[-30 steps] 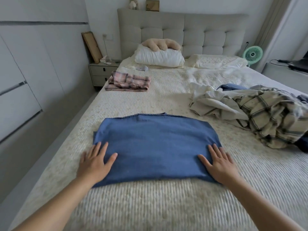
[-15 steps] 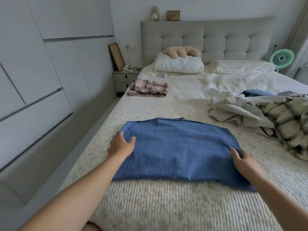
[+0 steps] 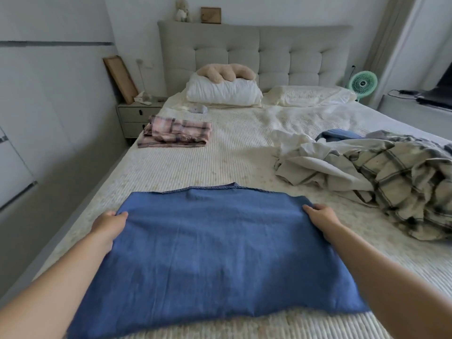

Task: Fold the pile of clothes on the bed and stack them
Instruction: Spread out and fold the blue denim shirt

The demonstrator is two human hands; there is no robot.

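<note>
Bedroom, cream ribbed bed [image 3: 195, 167] with grey headboard [image 3: 256, 52] as landmark. Blue garment [image 3: 215, 253] lies at the end of the bed farthest from the headboard, part-folded, its far edge doubled over. Left hand [image 3: 107, 226] grips the garment's far left corner, right hand [image 3: 320, 216] the far right corner; on both, fingers curl round the cloth edge, fingertips hidden under it, so exact pinch cannot be told. Folded pink plaid [image 3: 175, 132] sits alone, nearer the headboard on the left side; unfolded pile [image 3: 367, 177] of beige, check and blue cloth lies on the right side, between garment and headboard. Judged risks: uneven pull from the two hands would skew the fold line; soft cloth may sag in the middle and crease when lifted; the near raw edge could drag on the ribbed cover and undo the layer beneath; carrying it across to the plaid could let the fold open. Containers: nightstand [image 3: 137, 118] with two shut drawers, left of the headboard; contents not visible.
</note>
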